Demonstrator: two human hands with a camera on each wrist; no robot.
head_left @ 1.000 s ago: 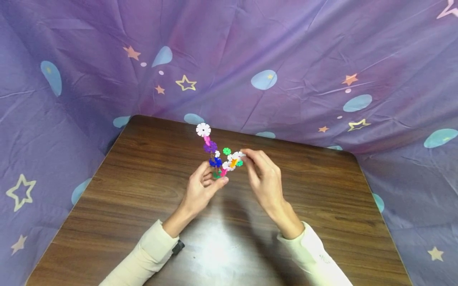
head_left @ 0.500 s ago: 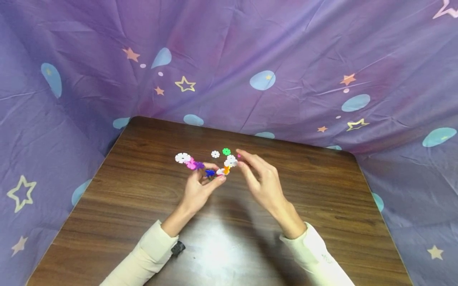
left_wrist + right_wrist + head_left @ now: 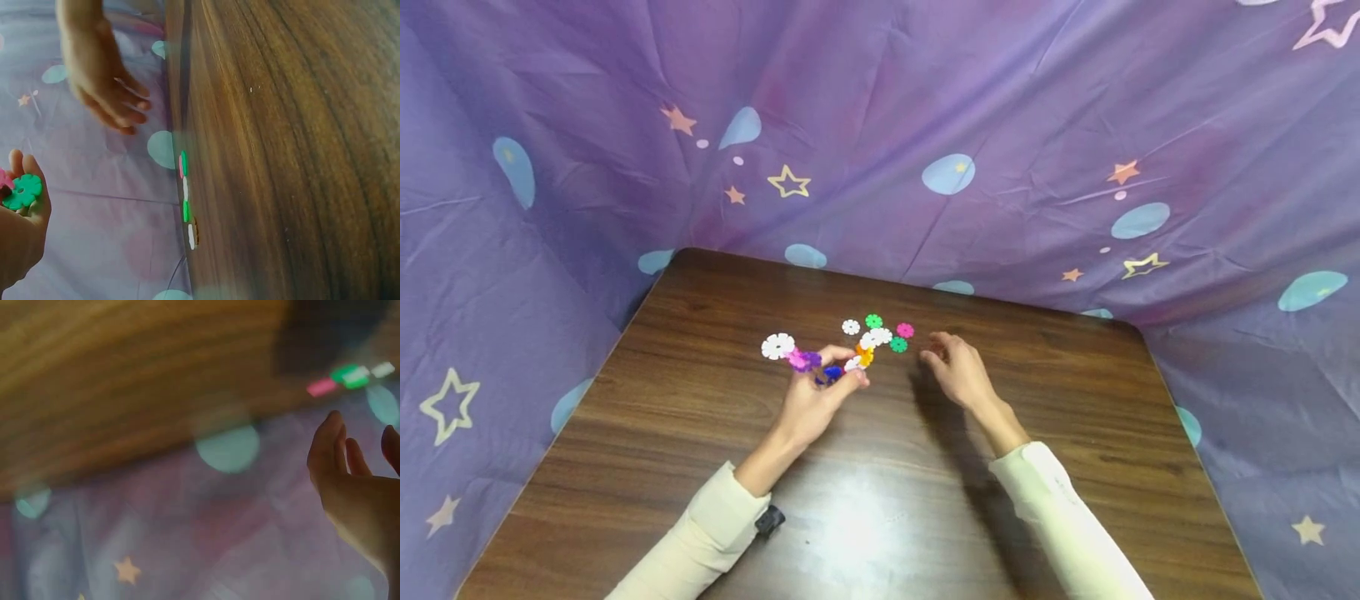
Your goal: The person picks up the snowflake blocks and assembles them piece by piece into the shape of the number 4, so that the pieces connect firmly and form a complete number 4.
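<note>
My left hand (image 3: 807, 412) grips a chain of interlocking flower-shaped plastic discs above the table. Toward the left, the chain ends in a large white disc (image 3: 778, 347), followed by pink and a purple disc (image 3: 808, 361). A blue disc (image 3: 831, 374) lies between thumb and fingers, and an orange disc (image 3: 865, 356) with white ones extends to the right. In the left wrist view a green disc (image 3: 24, 191) shows inside the fingers. My right hand (image 3: 962, 375) hovers to the right with relaxed, slightly bent fingers; nothing shows between them in the right wrist view.
Loose discs lie past the hands on the brown wooden table (image 3: 715, 333): a white one (image 3: 850, 327), a green one (image 3: 873, 321), a pink one (image 3: 906, 331) and a second green one (image 3: 898, 344). A purple star-patterned curtain (image 3: 865, 108) hangs round the table's back and sides.
The chain's large white end has swung left and down. My right hand has come off the chain's white end and moved right, uncovering the loose pink and green discs.
</note>
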